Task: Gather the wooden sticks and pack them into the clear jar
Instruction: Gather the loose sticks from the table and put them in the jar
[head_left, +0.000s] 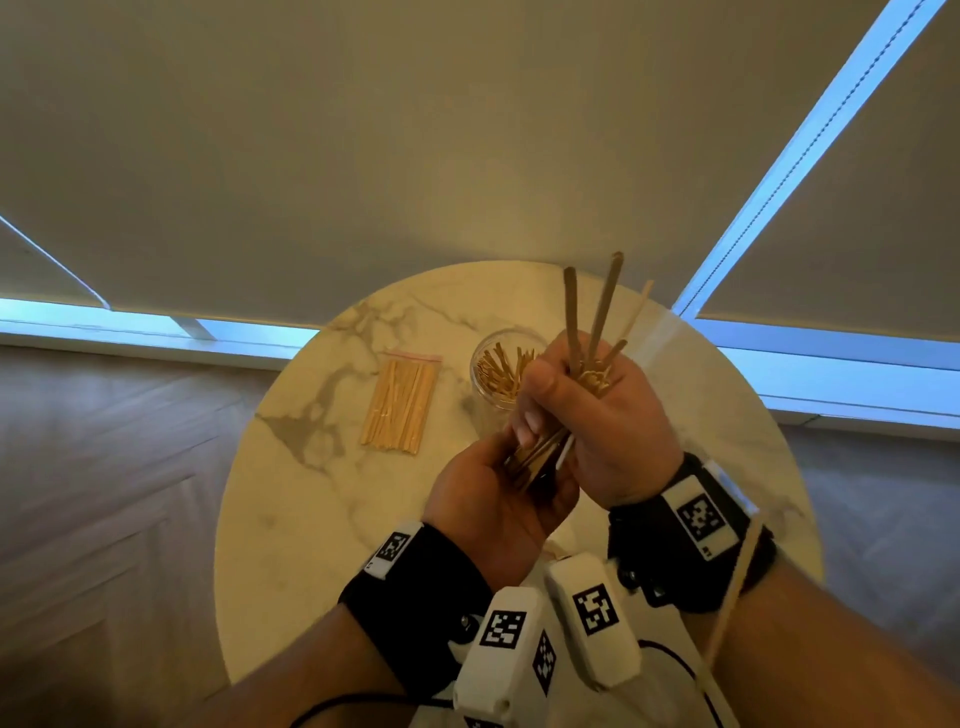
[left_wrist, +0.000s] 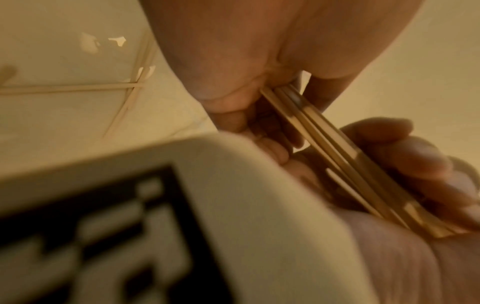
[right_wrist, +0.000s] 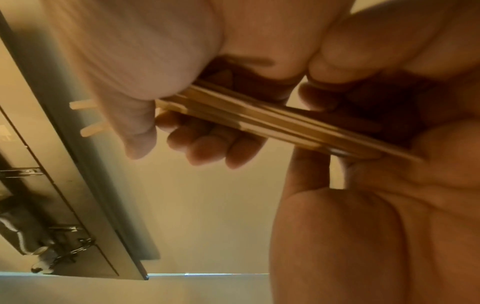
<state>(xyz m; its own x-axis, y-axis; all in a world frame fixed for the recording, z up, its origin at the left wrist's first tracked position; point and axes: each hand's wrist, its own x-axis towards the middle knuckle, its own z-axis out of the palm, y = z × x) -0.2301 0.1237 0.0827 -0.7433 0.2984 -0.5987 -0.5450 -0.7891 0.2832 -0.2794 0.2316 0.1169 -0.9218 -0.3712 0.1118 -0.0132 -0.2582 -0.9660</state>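
Above the round marble table (head_left: 311, 519) both hands hold one bundle of wooden sticks (head_left: 597, 322). My right hand (head_left: 582, 410) grips the bundle in a fist around its middle, and several stick ends fan upward out of it. My left hand (head_left: 498, 499) is just below, its palm and curled fingers (left_wrist: 405, 156) round the bundle's lower ends (left_wrist: 337, 160). The same sticks (right_wrist: 272, 121) run between the two hands in the right wrist view. Behind the hands stands the clear jar (head_left: 498, 374), upright, with several sticks in it.
A clear zip bag of wooden sticks (head_left: 400, 400) lies flat on the table left of the jar. One loose stick (head_left: 737, 587) lies by my right forearm near the table's right edge. Two more loose sticks (left_wrist: 78, 88) lie crossed on the table. Wooden floor surrounds the table.
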